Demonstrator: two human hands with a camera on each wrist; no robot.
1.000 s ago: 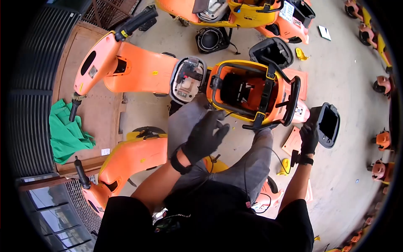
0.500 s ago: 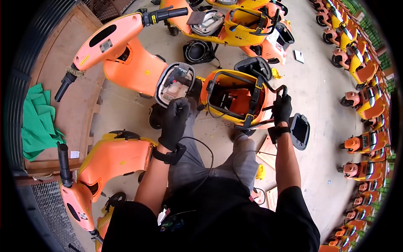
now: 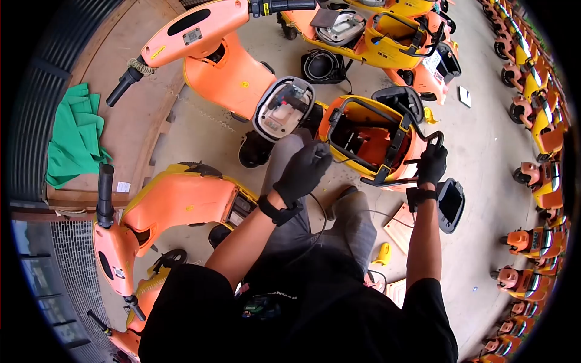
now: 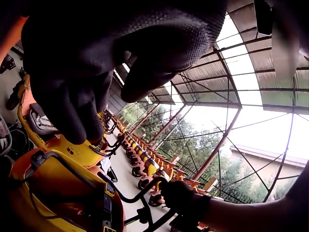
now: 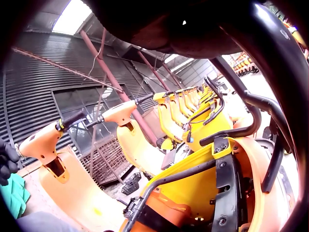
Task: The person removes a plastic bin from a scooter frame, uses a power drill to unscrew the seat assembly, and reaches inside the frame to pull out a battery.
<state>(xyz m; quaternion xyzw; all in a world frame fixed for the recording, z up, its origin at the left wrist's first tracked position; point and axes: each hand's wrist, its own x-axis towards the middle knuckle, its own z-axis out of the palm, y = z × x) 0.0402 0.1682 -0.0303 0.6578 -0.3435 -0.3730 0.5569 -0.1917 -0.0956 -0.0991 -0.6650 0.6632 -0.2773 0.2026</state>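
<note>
The head view looks down from above. Close in, the left-wrist view faces right, the right-wrist left; both share the grab rail (image 5: pixel 236 132).

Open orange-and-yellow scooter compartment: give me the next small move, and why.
Probably lower the black-gloved left hand onto the black tubular rim: it hovers nearby, apparently holding nothing, while the black-gloved right hand grips the curved black rail.

Pale floor (image 3: pixel 484 151) under orange-and-yellow scooters (image 3: pixel 225 85), black tub (image 3: pixel 451 207), yellow piece (image 3: pixel 382 255).

Smooth, glossy metal rail (image 4: pixel 130 199)
</note>
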